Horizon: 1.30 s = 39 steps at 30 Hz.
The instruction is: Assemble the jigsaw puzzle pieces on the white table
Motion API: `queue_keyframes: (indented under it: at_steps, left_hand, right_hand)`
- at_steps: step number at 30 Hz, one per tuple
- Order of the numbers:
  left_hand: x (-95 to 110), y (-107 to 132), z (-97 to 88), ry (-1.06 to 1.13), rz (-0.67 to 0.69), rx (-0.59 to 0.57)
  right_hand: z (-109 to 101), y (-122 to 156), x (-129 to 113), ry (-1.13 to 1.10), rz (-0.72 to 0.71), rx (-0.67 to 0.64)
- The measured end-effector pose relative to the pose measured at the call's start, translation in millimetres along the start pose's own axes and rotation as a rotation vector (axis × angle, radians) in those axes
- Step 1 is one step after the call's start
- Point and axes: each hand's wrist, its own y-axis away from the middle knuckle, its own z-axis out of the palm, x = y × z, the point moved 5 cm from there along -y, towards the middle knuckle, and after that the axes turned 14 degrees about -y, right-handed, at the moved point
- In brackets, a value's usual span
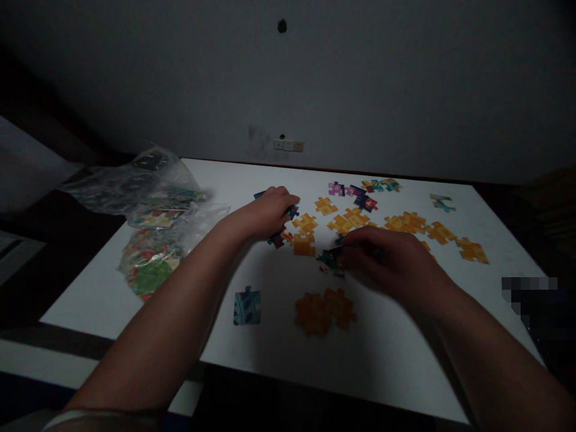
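Go easy lining up the dark piece (pixel 330 259) pinched in right hand (pixel 391 261), left hand (pixel 270 210) at 10 o'clock curled tight on blue piece (pixel 292 212).

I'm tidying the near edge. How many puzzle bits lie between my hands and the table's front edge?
2: a teal piece on the left, and an orange joined clump just right of it. Others may be hidden from view.

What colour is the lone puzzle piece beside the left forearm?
The lone piece is teal with darker blue markings; head view.
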Motion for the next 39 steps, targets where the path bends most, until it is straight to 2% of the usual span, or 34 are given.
queue_keyframes:
  at_steps: [5,14,18,24,27,30,33,35,39]
  left_hand:
    - [-3,2,-0.1,0.037,-0.030,0.047]
    - [-13,0,2.0,0.102,-0.044,0.063]
    - [-10,0,7.3,0.128,-0.022,0.057]
    - [-5,5,1.8,0.203,-0.054,0.116]
    - [-3,10,-3.2,0.435,-0.166,0.193]
    - [9,15,1.0,0.975,-0.315,0.212]
    - [36,18,6.2,1.468,-0.374,0.194]
    - [54,19,5.8,1.600,-0.358,0.171]
    - [71,20,2.5,1.628,-0.313,0.130]
  right_hand:
    - [-4,-1,2,-0.039,0.007,0.058]
    - [-3,-2,-7,0.005,-0.040,0.047]
    - [-2,-1,-3,0.009,-0.043,0.047]
    - [-3,-2,0,-0.037,-0.009,0.061]
    - [-5,-3,2,-0.176,0.061,0.178]
    - [-8,-3,3,-0.381,0.076,0.360]
    - [-12,-4,-1,-0.511,0.039,0.460]
    - [-15,-4,-2,-0.564,0.031,0.497]
    - [-20,-3,-1,-0.634,0.053,0.535]
